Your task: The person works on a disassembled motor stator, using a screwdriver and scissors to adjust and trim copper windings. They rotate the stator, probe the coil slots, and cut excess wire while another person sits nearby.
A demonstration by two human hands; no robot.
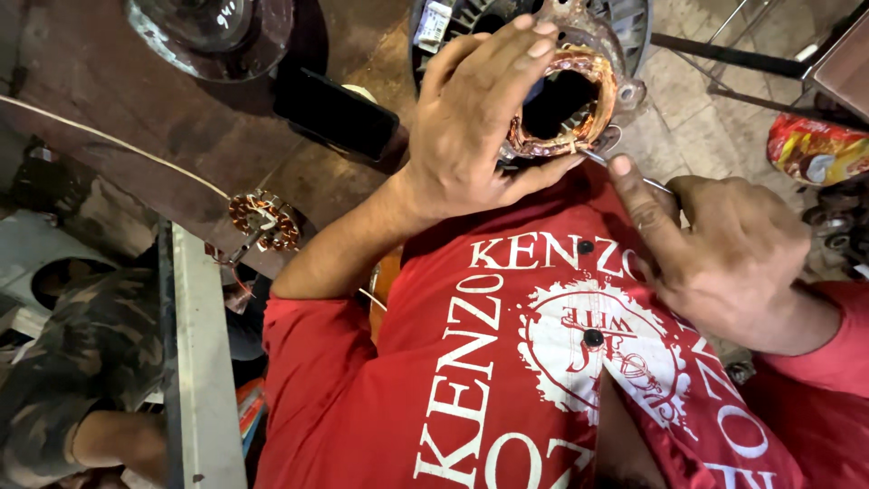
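Observation:
A motor stator (588,68) with copper windings sits in a grey finned housing (629,23) on the brown bench, just beyond my red shirt. My left hand (471,118) grips the winding ring from the left, its fingers laid over the top and its thumb under the lower edge. My right hand (724,254) pinches a thin metal tool (599,159), with the index finger stretched along it. The tool's tip touches the lower edge of the copper winding.
A black phone (335,113) lies on the bench left of my left hand. A smaller copper-wound stator (264,220) rests at the bench edge, and a round metal cover (208,32) at top left. A red packet (815,149) lies right. A person in camouflage (72,362) sits lower left.

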